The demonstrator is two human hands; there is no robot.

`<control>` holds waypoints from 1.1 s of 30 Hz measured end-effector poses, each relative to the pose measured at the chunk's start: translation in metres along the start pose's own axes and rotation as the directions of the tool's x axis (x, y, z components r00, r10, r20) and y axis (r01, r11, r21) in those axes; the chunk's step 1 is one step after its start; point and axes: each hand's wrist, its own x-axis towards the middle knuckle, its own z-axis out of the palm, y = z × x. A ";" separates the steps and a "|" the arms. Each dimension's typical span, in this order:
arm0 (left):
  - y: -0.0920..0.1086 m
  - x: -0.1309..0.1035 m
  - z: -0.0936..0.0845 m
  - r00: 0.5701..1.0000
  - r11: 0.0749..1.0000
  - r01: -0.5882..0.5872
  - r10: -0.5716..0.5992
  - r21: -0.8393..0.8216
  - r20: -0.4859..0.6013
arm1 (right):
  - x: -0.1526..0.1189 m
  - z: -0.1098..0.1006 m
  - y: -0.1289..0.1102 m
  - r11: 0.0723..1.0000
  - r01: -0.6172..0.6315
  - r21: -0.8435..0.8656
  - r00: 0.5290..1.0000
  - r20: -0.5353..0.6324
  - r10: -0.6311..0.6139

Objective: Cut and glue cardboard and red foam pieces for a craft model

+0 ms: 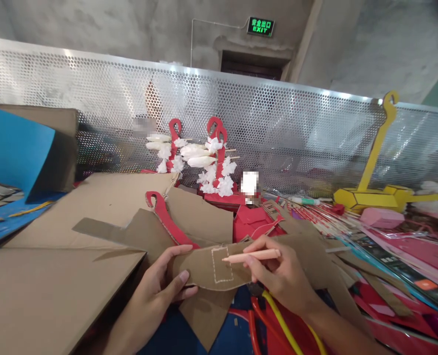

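Observation:
My left hand (pixel 167 281) grips the left end of a brown cardboard piece (pixel 200 268), thumb on top and fingers beneath. A white dashed rectangle is marked on its face. In my right hand (pixel 274 266) is a pale peach marker pen (pixel 254 256), pinched between thumb and fingers, its tip at or just over the rectangle's upper part. Just behind the cardboard lies a red hooked strip (pixel 169 219). Below the right hand are a yellow-handled tool (pixel 281 320) and a red handle (pixel 255 325), partly hidden.
Large cardboard sheets (pixel 67 276) cover the left side, beside a blue sheet (pixel 12 143). Red hooked stands with white flowers (pixel 219 162) rise behind, before a perforated metal barrier (pixel 278 118). Right lie a yellow hooked form (pixel 376 148), a pink block (pixel 382 217) and several thin sticks (pixel 322 217).

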 end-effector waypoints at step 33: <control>0.002 0.001 0.001 1.000 1.000 -0.004 0.004 -0.020 0.019 | 0.001 0.007 -0.008 0.997 0.000 -0.078 0.997 0.083 0.006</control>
